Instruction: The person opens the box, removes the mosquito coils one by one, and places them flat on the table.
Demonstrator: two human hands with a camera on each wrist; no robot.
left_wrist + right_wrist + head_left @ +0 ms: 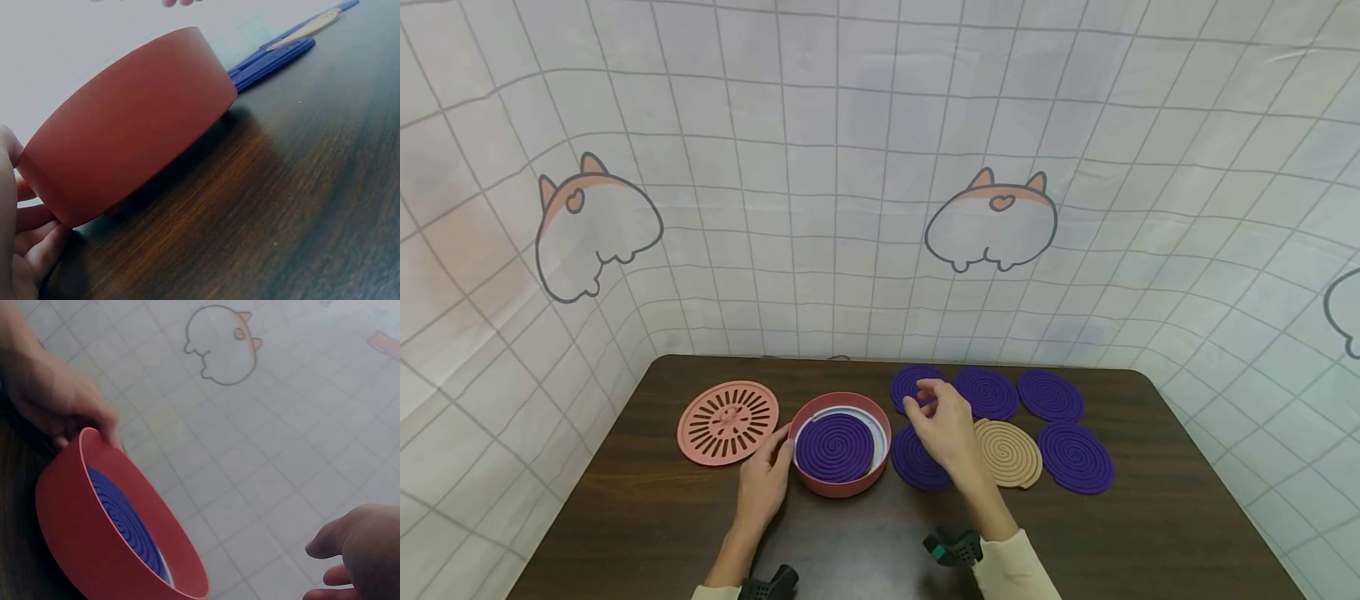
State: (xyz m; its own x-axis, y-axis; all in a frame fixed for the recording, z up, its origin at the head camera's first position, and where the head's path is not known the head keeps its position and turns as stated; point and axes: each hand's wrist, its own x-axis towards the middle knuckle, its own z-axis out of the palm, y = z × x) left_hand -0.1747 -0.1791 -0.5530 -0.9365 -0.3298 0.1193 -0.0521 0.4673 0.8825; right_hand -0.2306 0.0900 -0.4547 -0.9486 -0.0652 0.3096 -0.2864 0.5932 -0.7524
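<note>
A round red mosquito coil holder stands on the table with a purple mosquito coil inside, over a whitish lining. At its left side my left hand grips the holder, thumb near the rim and fingers low against the wall in the left wrist view. My right hand hovers over the loose coils right of the holder, fingers loosely bent and nothing visible between them. Beneath and around it lie several purple coils and one tan coil; the hand partly covers some of them.
Left of the holder lies a pink slotted lid, flat on the dark wooden table. Behind the table hangs a white grid-patterned cloth with cartoon animal prints, which also runs along both sides.
</note>
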